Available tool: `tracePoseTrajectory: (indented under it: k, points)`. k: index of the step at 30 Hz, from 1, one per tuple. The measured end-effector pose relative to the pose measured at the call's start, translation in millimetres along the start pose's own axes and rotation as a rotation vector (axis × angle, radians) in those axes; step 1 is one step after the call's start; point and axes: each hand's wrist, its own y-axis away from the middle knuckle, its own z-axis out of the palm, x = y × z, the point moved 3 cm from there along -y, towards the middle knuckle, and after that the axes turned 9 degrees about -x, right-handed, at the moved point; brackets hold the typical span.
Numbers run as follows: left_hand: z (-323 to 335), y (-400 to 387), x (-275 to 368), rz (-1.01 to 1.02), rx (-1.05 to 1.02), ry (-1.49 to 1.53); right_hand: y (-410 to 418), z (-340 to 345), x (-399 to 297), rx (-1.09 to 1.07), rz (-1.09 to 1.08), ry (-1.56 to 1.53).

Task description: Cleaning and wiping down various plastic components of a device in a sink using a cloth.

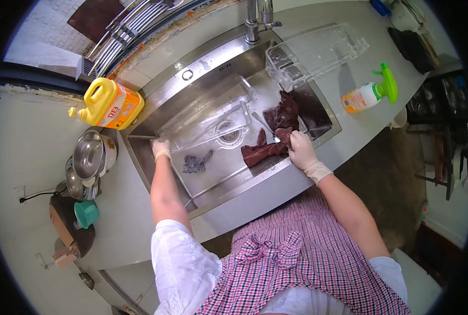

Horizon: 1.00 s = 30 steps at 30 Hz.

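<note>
My left hand (162, 149), in a pale thin glove, grips the left end of a clear plastic bin (204, 123) that lies in the stainless steel sink (214, 187). A maroon cloth (263, 153) is bunched in my gloved right hand (302, 151) at the sink's front right edge, part of it spread over the rim. Behind it, another maroon cloth (283, 112) lies crumpled in the sink, partly over a light-coloured strip. Near the front left, a grey scouring pad (197, 162) rests on the sink floor. The drain strainer (230, 133) shows beside the bin.
Another clear plastic bin (316, 55) straddles the back right rim. A spray bottle (369, 92) lies on the right counter. At left stand a yellow detergent jug (113, 104), metal bowls (88, 153) and a teal cup (86, 214). The faucet (252, 27) rises at the back.
</note>
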Motion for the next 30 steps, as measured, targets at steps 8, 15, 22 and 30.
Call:
tracePoseTrajectory:
  k: [8,15,22,30]
  points:
    - [-80,14,59,-0.146,-0.453,0.300,-3,0,1,0.015,-0.023,-0.006]
    - [-168,73,96,-0.008,-0.195,-0.022,-4,2,-1,-0.016,-0.030,0.012]
    - [-248,177,103,0.219,0.118,-0.215,-2,1,1,0.000,-0.033,-0.016]
    - [-271,282,109,0.434,0.515,-0.365,-19,11,10,0.122,-0.016,-0.687]
